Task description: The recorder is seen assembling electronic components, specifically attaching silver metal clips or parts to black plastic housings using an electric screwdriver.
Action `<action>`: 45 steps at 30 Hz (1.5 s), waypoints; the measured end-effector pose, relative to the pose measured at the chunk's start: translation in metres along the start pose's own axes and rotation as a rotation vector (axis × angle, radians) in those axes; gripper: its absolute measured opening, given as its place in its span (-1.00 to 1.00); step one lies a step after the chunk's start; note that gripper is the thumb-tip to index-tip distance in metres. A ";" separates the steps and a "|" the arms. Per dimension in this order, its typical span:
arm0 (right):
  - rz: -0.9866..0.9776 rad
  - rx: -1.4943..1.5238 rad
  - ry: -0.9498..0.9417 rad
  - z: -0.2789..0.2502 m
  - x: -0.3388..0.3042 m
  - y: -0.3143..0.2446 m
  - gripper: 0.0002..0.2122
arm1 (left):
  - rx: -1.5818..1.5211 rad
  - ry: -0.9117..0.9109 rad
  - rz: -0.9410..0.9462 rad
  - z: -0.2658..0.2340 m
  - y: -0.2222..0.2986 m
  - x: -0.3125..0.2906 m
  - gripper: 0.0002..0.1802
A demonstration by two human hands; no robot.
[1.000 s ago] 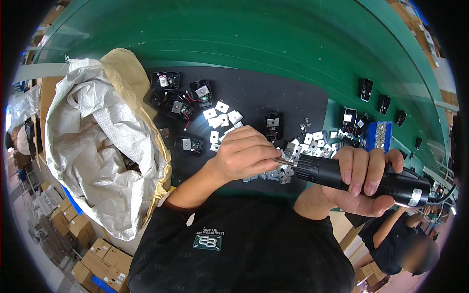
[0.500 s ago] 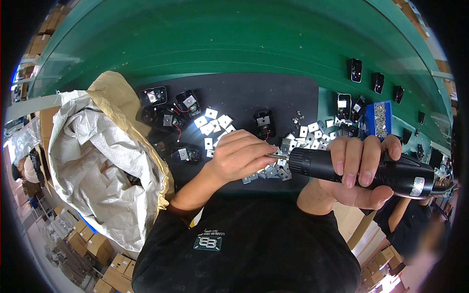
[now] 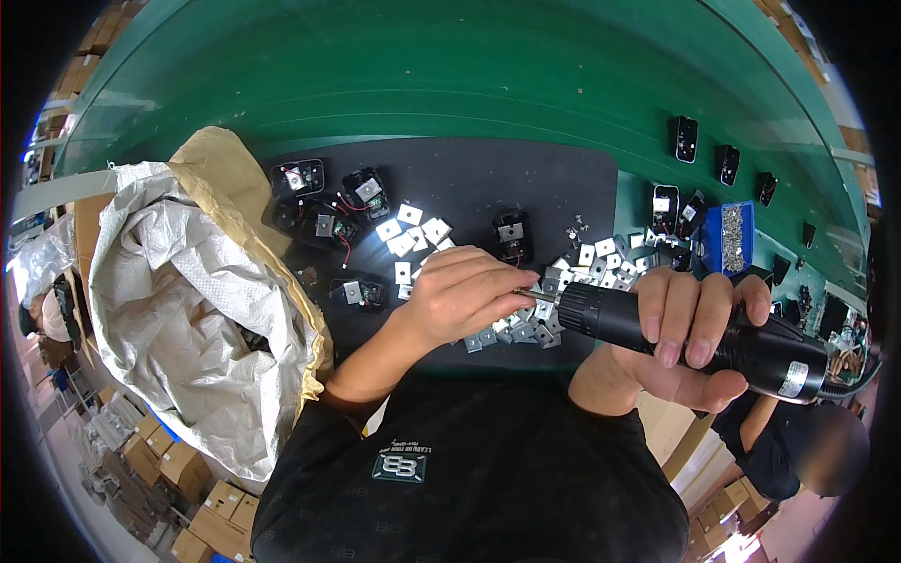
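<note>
My right hand (image 3: 690,324) is wrapped round a black electric screwdriver (image 3: 601,313), which lies almost level and points left. Its thin metal bit (image 3: 544,296) runs in between the thumb and fingertips of my left hand (image 3: 465,298), closed in a pinch. Whether a screw sits at the bit's tip is hidden by those fingers. Just beyond my left hand, a black plastic housing (image 3: 511,253) with a square metal plate inside rests on the dark mat (image 3: 469,178). Small square metal plates (image 3: 605,248) lie scattered under and around both hands.
Several black housings with red wires (image 3: 324,225) sit at the mat's left. A large white woven sack (image 3: 188,328) stands left of them. At the right is a blue box (image 3: 714,239) of screws, with more housings (image 3: 684,139) nearby. Another person (image 3: 765,441) is at lower right.
The screwdriver's rear end has dipped slightly, so it tilts more. My left hand still pinches at the bit, its fingertips a little higher. The whole view has shifted slightly.
</note>
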State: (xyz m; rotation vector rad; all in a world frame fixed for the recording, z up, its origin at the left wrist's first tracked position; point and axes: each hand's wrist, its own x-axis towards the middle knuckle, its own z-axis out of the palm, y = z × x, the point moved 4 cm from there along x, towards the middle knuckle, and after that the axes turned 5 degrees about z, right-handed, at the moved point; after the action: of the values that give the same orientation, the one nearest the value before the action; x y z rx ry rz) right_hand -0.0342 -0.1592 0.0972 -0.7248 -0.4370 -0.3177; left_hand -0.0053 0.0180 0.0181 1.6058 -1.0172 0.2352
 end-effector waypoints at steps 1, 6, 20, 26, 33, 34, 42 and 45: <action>-0.007 -0.007 -0.009 0.000 0.000 0.000 -0.52 | -0.001 0.000 -0.001 0.000 0.000 0.000 -0.76; -0.041 -0.016 -0.011 -0.001 -0.001 0.001 -0.52 | -0.017 -0.048 -0.021 0.002 -0.002 0.001 -0.77; -0.059 -0.040 -0.034 -0.006 -0.004 0.002 -0.51 | -0.011 -0.096 -0.027 0.002 -0.004 0.000 -0.77; -0.039 -0.060 -0.060 -0.006 -0.006 0.006 -0.52 | 0.015 -0.093 -0.025 0.000 -0.008 0.000 -0.77; -0.030 -0.131 0.034 -0.009 -0.010 0.013 -0.51 | 0.025 -0.044 -0.061 0.002 -0.011 -0.006 -0.76; -0.026 -0.133 0.012 -0.010 -0.010 0.015 -0.50 | 0.026 -0.042 -0.063 0.004 -0.012 -0.006 -0.76; -0.052 -0.100 -0.037 -0.010 -0.007 0.009 -0.50 | -0.018 -0.021 -0.029 0.008 -0.019 -0.006 -0.75; -0.057 -0.068 -0.030 -0.010 -0.007 0.008 -0.50 | -0.006 -0.035 -0.010 0.009 -0.018 -0.007 -0.74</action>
State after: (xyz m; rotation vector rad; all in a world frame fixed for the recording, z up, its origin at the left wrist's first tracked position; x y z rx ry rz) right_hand -0.0346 -0.1594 0.0826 -0.7851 -0.4773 -0.3771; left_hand 0.0000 0.0131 -0.0019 1.6143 -1.0354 0.1980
